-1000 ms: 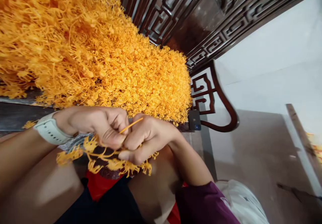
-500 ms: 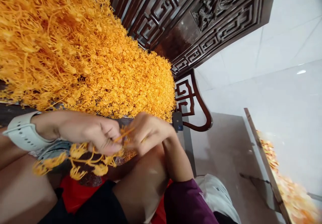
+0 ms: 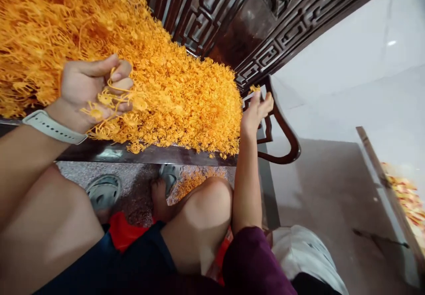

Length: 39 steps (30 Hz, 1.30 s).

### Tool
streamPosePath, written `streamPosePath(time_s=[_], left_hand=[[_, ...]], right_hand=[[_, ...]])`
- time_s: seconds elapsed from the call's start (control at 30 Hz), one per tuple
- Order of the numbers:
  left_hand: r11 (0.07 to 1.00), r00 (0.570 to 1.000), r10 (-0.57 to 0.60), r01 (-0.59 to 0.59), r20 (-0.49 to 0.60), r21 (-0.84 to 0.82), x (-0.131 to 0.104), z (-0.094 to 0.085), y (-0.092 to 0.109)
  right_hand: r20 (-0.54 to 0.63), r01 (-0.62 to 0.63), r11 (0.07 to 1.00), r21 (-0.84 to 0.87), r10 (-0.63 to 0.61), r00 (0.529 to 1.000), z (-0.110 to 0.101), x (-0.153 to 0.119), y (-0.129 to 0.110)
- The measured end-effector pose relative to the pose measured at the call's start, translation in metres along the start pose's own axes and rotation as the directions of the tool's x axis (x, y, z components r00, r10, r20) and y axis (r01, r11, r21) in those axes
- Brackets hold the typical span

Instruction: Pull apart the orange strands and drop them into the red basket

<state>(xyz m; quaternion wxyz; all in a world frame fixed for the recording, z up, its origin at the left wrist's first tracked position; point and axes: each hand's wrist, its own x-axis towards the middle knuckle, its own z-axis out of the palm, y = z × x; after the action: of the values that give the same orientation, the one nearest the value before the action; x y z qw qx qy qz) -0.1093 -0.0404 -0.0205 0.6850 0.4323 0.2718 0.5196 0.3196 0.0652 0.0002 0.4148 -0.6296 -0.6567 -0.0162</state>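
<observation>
A strand of orange stringy pieces (image 3: 114,102), like spidery plastic flower parts on thin stems, dangles from my left hand (image 3: 96,87). The fingers of that hand are curled closed around its stem, above the left part of a large heap of the same pieces (image 3: 186,100). My right hand (image 3: 255,111) is raised at the heap's right end, in front of a chair's dark armrest. A small orange piece (image 3: 254,89) shows at its fingertips, pinched as far as I can see; the other fingers are partly bent.
The heap lies on a dark carved wooden bench (image 3: 152,155) with a latticed back (image 3: 245,34). Below it are clog-type shoes (image 3: 104,191) and more orange pieces (image 3: 192,183) on the speckled floor. White cloth (image 3: 303,250) lies at my right; a wooden-edged surface (image 3: 385,175) stands beyond.
My hands were together over my lap at the strand and are now apart. The left has risen with the strand over the heap; the right has moved up and right with a small piece.
</observation>
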Motion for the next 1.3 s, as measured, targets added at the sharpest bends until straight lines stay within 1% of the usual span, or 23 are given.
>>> streamPosePath(time_s=[0.07,0.1,0.13,0.2,0.23,0.27,0.33,0.37,0.4,0.47,0.57,0.6,0.63,0.73,0.77,0.8,0.9,0.97,1.03,1.1,1.2,1.23,1.3], left_hand=[[0.996,1.000,-0.003,0.004,0.010,-0.086,0.001,0.004,-0.003],[0.992,1.000,-0.002,0.004,0.020,-0.126,0.002,0.006,-0.005],[0.987,1.000,0.001,0.004,0.029,-0.160,0.003,0.007,-0.008],[0.975,0.999,0.020,-0.010,0.042,-0.220,0.004,0.008,-0.013],[0.969,0.998,0.035,-0.021,0.053,-0.247,0.005,0.009,-0.015],[0.962,0.996,0.052,-0.031,0.073,-0.273,0.005,0.010,-0.018],[0.951,0.988,0.080,-0.035,0.135,-0.307,0.005,0.014,-0.021],[0.951,0.982,0.089,-0.034,0.166,-0.307,0.004,0.017,-0.023],[0.956,0.977,0.104,-0.047,0.188,-0.289,0.003,0.020,-0.024],[0.976,0.970,0.131,-0.090,0.205,-0.200,0.002,0.026,-0.024],[0.992,0.963,0.105,-0.118,0.249,0.036,-0.001,0.032,-0.020],[0.987,0.958,0.079,-0.114,0.274,0.113,-0.002,0.033,-0.019],[0.977,0.953,0.054,-0.112,0.299,0.180,-0.003,0.034,-0.018],[0.938,0.934,0.029,-0.148,0.355,0.315,-0.006,0.035,-0.016],[0.922,0.930,0.030,-0.167,0.365,0.349,-0.007,0.036,-0.017],[0.905,0.929,0.036,-0.187,0.369,0.383,-0.007,0.036,-0.018],[0.840,0.923,0.078,-0.264,0.376,0.474,-0.009,0.037,-0.021],[0.789,0.912,0.105,-0.319,0.396,0.525,-0.010,0.038,-0.022],[0.734,0.894,0.136,-0.380,0.426,0.564,-0.012,0.041,-0.024],[0.678,0.877,0.155,-0.430,0.455,0.597,-0.016,0.045,-0.028],[0.561,0.846,0.141,-0.496,0.514,0.663,-0.021,0.054,-0.038],[0.496,0.831,0.121,-0.524,0.543,0.692,-0.023,0.057,-0.042],[0.320,0.791,0.085,-0.597,0.606,0.735,-0.027,0.063,-0.051]], right_hand=[[0.066,0.034,0.997,-0.075,-0.029,0.997,0.005,-0.005,-0.011],[0.101,0.067,0.997,-0.040,-0.063,0.993,0.007,-0.010,-0.022],[0.185,0.132,0.991,0.023,-0.134,0.973,0.008,-0.015,-0.035],[0.362,0.209,0.960,0.184,-0.264,0.894,0.009,-0.026,-0.067],[0.454,0.209,0.945,0.251,-0.306,0.837,0.009,-0.033,-0.083],[0.549,0.194,0.931,0.309,-0.341,0.763,0.008,-0.040,-0.098],[0.696,0.118,0.903,0.413,-0.396,0.599,0.008,-0.054,-0.120],[0.740,0.055,0.886,0.460,-0.416,0.528,0.008,-0.060,-0.127],[0.767,-0.026,0.865,0.501,-0.430,0.476,0.009,-0.066,-0.132],[0.806,-0.224,0.807,0.547,-0.434,0.403,0.010,-0.074,-0.136],[0.857,-0.487,0.706,0.515,-0.404,0.321,0.012,-0.078,-0.138],[0.866,-0.537,0.679,0.501,-0.393,0.311,0.012,-0.077,-0.140],[0.866,-0.566,0.656,0.499,-0.379,0.325,0.012,-0.075,-0.141],[0.853,-0.586,0.628,0.512,-0.289,0.435,0.011,-0.068,-0.142],[0.852,-0.583,0.639,0.502,-0.248,0.462,0.011,-0.067,-0.142],[0.855,-0.574,0.663,0.480,-0.210,0.473,0.010,-0.066,-0.142],[0.864,-0.465,0.781,0.416,-0.180,0.470,0.011,-0.071,-0.145],[0.838,-0.334,0.837,0.434,-0.239,0.490,0.015,-0.078,-0.151],[0.803,-0.231,0.850,0.473,-0.308,0.511,0.021,-0.086,-0.156],[0.787,-0.190,0.845,0.500,-0.352,0.506,0.028,-0.092,-0.158],[0.785,-0.214,0.807,0.551,-0.414,0.461,0.034,-0.097,-0.157],[0.781,-0.224,0.789,0.572,-0.441,0.442,0.035,-0.099,-0.157],[0.774,-0.205,0.777,0.596,-0.486,0.406,0.035,-0.101,-0.158]])
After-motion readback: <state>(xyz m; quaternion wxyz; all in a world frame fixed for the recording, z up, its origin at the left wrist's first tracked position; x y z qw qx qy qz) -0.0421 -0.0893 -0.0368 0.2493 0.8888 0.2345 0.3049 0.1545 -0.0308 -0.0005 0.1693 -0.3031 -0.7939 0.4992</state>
